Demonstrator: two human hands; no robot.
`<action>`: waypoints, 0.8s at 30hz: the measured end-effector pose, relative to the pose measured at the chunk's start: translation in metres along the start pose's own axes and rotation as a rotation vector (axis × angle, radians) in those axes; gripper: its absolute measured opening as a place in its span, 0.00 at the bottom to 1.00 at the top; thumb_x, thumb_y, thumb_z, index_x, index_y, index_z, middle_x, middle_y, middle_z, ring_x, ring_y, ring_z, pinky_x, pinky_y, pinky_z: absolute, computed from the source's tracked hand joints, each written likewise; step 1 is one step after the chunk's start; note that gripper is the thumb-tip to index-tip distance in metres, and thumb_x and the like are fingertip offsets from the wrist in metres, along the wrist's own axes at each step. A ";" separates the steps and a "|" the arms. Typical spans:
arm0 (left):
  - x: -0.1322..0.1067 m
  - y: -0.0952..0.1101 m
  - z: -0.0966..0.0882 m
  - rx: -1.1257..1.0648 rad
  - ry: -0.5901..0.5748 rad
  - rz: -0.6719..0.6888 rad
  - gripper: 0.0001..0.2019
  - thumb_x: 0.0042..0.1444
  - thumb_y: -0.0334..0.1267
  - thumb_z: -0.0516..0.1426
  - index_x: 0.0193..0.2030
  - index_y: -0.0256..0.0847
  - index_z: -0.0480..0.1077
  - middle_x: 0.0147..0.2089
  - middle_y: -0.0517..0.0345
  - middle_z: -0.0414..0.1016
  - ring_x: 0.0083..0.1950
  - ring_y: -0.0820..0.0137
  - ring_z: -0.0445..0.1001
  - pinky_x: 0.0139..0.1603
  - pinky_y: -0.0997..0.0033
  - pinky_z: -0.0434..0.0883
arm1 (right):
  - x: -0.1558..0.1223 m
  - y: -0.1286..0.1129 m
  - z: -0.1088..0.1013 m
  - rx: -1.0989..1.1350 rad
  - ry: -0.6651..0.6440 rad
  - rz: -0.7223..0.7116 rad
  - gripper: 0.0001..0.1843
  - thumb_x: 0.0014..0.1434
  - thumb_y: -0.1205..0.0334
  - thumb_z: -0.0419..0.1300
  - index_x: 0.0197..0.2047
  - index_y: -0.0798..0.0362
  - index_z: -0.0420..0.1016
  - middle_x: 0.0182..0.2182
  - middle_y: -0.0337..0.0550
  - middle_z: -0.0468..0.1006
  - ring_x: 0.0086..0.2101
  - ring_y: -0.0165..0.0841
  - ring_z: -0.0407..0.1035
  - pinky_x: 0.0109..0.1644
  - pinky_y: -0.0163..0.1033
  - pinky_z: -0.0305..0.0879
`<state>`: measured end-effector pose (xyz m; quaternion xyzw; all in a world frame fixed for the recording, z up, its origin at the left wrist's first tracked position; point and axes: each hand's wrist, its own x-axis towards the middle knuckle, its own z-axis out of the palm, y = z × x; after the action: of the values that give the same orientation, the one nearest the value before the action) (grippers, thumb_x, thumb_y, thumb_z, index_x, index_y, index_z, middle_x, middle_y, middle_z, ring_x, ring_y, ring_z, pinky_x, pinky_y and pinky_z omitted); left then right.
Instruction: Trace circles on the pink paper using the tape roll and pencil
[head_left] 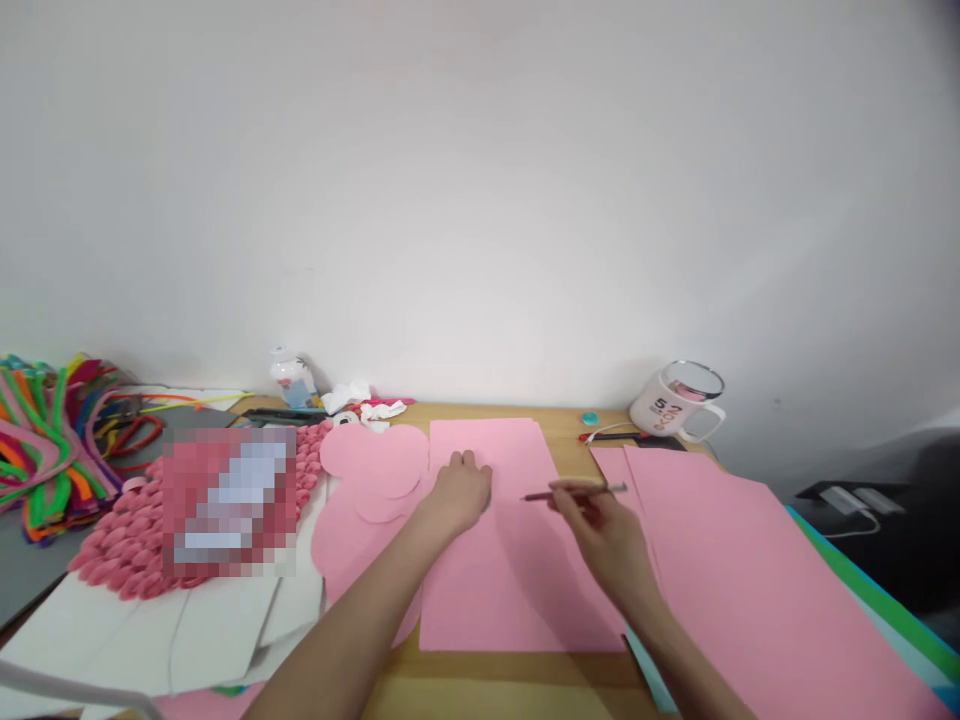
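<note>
The sheet [472,600], pink, lay flat on the worktop [450,685]. The left hand [465,490] rested on its upper left part, fingers close together and bent down onto the paper; whether they held anything against it, I could not tell. The right hand [600,525] was at the sheet's right side, its fingers pinched narrow around a pen [536,496]. The pen pointed left, its tip above the sheet's middle; whether tip met paper could not be made out. The right hand's shadow fell across the sheet's lower half.

Close by the sheet's left edge lay pink cutouts [375,460] with rounded outlines, overlapping one another. Farther left of it were white boards [217,630], a red woven mat [112,550] with a pixelated patch over it, and, farthest out, a heap of coloured strips [52,430]. Beyond the sheet's far left corner were crumpled tissues [352,396] and a bottle [295,385]. Right of the sheet lay more pink paper [750,580]; past its far right corner were a blue cap [590,418] and a mug [656,408].
</note>
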<state>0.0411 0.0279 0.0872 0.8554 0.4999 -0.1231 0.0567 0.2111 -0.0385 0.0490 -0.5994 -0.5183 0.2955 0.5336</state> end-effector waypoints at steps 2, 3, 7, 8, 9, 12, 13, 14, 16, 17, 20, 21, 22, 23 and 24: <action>0.000 0.005 0.002 0.006 -0.012 -0.020 0.19 0.51 0.24 0.49 0.51 0.33 0.65 0.48 0.38 0.66 0.51 0.56 0.65 0.41 0.62 0.70 | 0.028 -0.004 -0.001 0.104 -0.010 0.020 0.18 0.54 0.48 0.60 0.37 0.56 0.75 0.35 0.51 0.79 0.36 0.40 0.76 0.42 0.46 0.75; 0.000 0.007 0.002 0.008 -0.016 -0.030 0.20 0.50 0.23 0.50 0.51 0.33 0.65 0.48 0.38 0.66 0.51 0.56 0.65 0.42 0.62 0.70 | 0.041 -0.007 0.002 0.152 -0.030 0.005 0.19 0.54 0.48 0.60 0.37 0.57 0.74 0.36 0.51 0.79 0.37 0.41 0.76 0.43 0.47 0.74; 0.000 0.013 0.002 0.012 -0.032 -0.073 0.22 0.50 0.23 0.51 0.54 0.34 0.63 0.51 0.37 0.65 0.52 0.55 0.65 0.42 0.61 0.70 | 0.077 -0.028 0.034 0.185 -0.213 -0.072 0.13 0.56 0.53 0.58 0.37 0.55 0.72 0.33 0.49 0.79 0.35 0.37 0.76 0.45 0.46 0.73; 0.001 0.013 0.003 0.012 -0.039 -0.083 0.23 0.49 0.23 0.51 0.55 0.33 0.63 0.53 0.36 0.64 0.53 0.54 0.65 0.41 0.61 0.70 | 0.082 -0.035 0.045 0.176 -0.261 -0.093 0.11 0.57 0.56 0.57 0.37 0.55 0.71 0.32 0.47 0.79 0.34 0.36 0.75 0.44 0.45 0.73; 0.003 0.014 0.003 0.011 -0.047 -0.093 0.24 0.49 0.23 0.52 0.55 0.33 0.63 0.54 0.35 0.64 0.53 0.53 0.65 0.41 0.61 0.70 | 0.085 -0.041 0.056 0.164 -0.314 -0.112 0.09 0.57 0.58 0.56 0.37 0.55 0.70 0.32 0.46 0.79 0.34 0.34 0.75 0.43 0.43 0.73; 0.008 0.014 0.008 0.002 -0.073 -0.109 0.28 0.46 0.23 0.55 0.57 0.31 0.62 0.56 0.33 0.63 0.55 0.50 0.64 0.40 0.60 0.70 | 0.089 -0.058 0.086 0.067 -0.539 -0.153 0.03 0.58 0.65 0.54 0.35 0.54 0.68 0.31 0.42 0.78 0.32 0.31 0.74 0.40 0.38 0.72; 0.010 0.014 0.011 -0.002 -0.083 -0.109 0.28 0.45 0.22 0.56 0.57 0.30 0.62 0.55 0.33 0.64 0.55 0.50 0.64 0.40 0.60 0.70 | 0.089 -0.063 0.094 0.020 -0.632 -0.161 0.03 0.57 0.67 0.53 0.33 0.54 0.68 0.30 0.42 0.78 0.31 0.30 0.74 0.39 0.36 0.71; 0.012 0.014 0.013 -0.008 -0.093 -0.107 0.28 0.45 0.22 0.57 0.56 0.30 0.63 0.55 0.34 0.65 0.54 0.50 0.64 0.41 0.59 0.70 | 0.089 -0.066 0.100 -0.030 -0.724 -0.170 0.04 0.57 0.68 0.53 0.32 0.54 0.68 0.30 0.41 0.78 0.31 0.30 0.73 0.38 0.35 0.70; 0.017 0.014 0.019 -0.022 -0.103 -0.101 0.25 0.48 0.23 0.58 0.55 0.31 0.65 0.53 0.37 0.68 0.54 0.51 0.66 0.44 0.58 0.70 | 0.088 -0.070 0.110 -0.117 -0.889 -0.189 0.05 0.56 0.70 0.53 0.31 0.53 0.68 0.29 0.40 0.78 0.31 0.30 0.73 0.34 0.33 0.69; 0.019 0.014 0.022 -0.031 -0.102 -0.102 0.22 0.51 0.25 0.58 0.54 0.32 0.66 0.53 0.40 0.68 0.54 0.53 0.66 0.46 0.57 0.69 | 0.088 -0.070 0.114 -0.153 -0.953 -0.201 0.06 0.56 0.71 0.52 0.31 0.53 0.68 0.29 0.40 0.77 0.31 0.30 0.73 0.33 0.32 0.68; 0.025 0.013 0.029 -0.069 -0.084 -0.109 0.17 0.59 0.38 0.56 0.54 0.37 0.65 0.54 0.47 0.68 0.52 0.60 0.69 0.49 0.54 0.70 | 0.088 -0.071 0.123 -0.265 -1.054 -0.235 0.06 0.55 0.70 0.52 0.31 0.52 0.68 0.27 0.38 0.77 0.30 0.31 0.73 0.30 0.32 0.65; 0.026 0.012 0.031 -0.086 -0.078 -0.107 0.17 0.60 0.41 0.56 0.54 0.38 0.65 0.54 0.49 0.68 0.51 0.61 0.70 0.49 0.54 0.70 | 0.088 -0.071 0.125 -0.306 -1.067 -0.247 0.05 0.55 0.70 0.53 0.30 0.52 0.68 0.27 0.38 0.77 0.29 0.31 0.73 0.29 0.32 0.64; 0.026 0.012 0.032 -0.104 -0.070 -0.101 0.17 0.61 0.42 0.55 0.54 0.39 0.66 0.54 0.50 0.68 0.51 0.62 0.70 0.49 0.54 0.71 | 0.087 -0.072 0.127 -0.354 -1.070 -0.255 0.05 0.54 0.69 0.53 0.30 0.52 0.68 0.27 0.38 0.77 0.28 0.31 0.72 0.28 0.32 0.63; 0.026 0.011 0.034 -0.123 -0.060 -0.090 0.17 0.61 0.43 0.55 0.54 0.39 0.66 0.54 0.51 0.68 0.51 0.62 0.70 0.49 0.54 0.71 | 0.087 -0.073 0.129 -0.403 -1.072 -0.258 0.05 0.54 0.69 0.54 0.29 0.51 0.67 0.27 0.38 0.77 0.28 0.32 0.72 0.27 0.32 0.62; 0.026 0.010 0.035 -0.146 -0.046 -0.075 0.16 0.61 0.42 0.56 0.54 0.39 0.66 0.54 0.50 0.68 0.51 0.61 0.70 0.50 0.55 0.71 | 0.086 -0.075 0.130 -0.452 -1.072 -0.256 0.05 0.54 0.68 0.54 0.28 0.51 0.67 0.27 0.38 0.77 0.27 0.32 0.71 0.26 0.32 0.61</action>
<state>0.0568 0.0369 0.0463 0.8267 0.5376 -0.1080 0.1256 0.0949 0.0773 0.1037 -0.3981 -0.8337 0.3725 0.0879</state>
